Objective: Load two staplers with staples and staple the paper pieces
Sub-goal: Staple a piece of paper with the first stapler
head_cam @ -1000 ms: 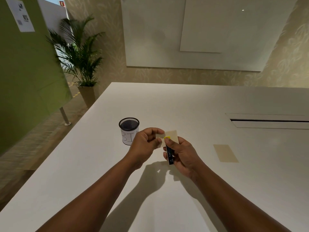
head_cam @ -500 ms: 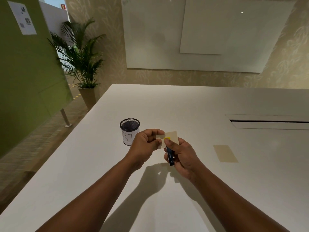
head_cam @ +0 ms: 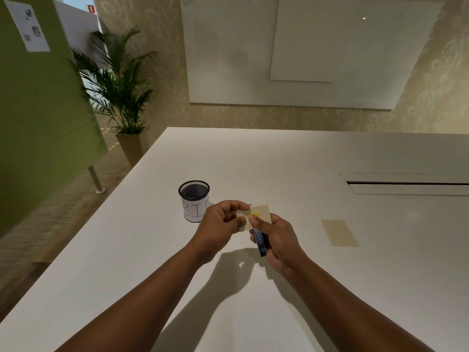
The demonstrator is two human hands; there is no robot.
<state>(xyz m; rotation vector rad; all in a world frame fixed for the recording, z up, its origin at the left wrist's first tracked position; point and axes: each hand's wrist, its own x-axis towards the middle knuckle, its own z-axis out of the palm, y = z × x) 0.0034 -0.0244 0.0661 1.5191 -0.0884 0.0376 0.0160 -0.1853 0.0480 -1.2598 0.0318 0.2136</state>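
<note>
Stapler [head_cam: 261,243] and paper are held together just below the middle of the head view, above a white table [head_cam: 304,168]. The small dark blue stapler, tipped with a yellow spot at its upper end, is gripped in the right hand [head_cam: 278,241], whose fingers are curled round its body while the thumb is pressed on top near the yellow spot. A small beige paper piece [head_cam: 261,213] is set at the stapler's upper end and is pinched at its left edge by the left hand [head_cam: 220,224], between thumb and bent fingers. Whether the paper sits inside the stapler's mouth cannot be told, since the thumb covers that spot. A second beige paper piece [head_cam: 339,232] is seen lying flat on the table to the right of the hands, apart from them. A black mesh cup [head_cam: 194,200], wrapped with a white label lettered "BIN", is seen standing upright just left of and behind the left hand. A long cable slot [head_cam: 408,183] is cut into the table at the right edge of the frame. A potted palm [head_cam: 119,97] is placed on the floor at the upper left, beside a green partition [head_cam: 38,110].
</note>
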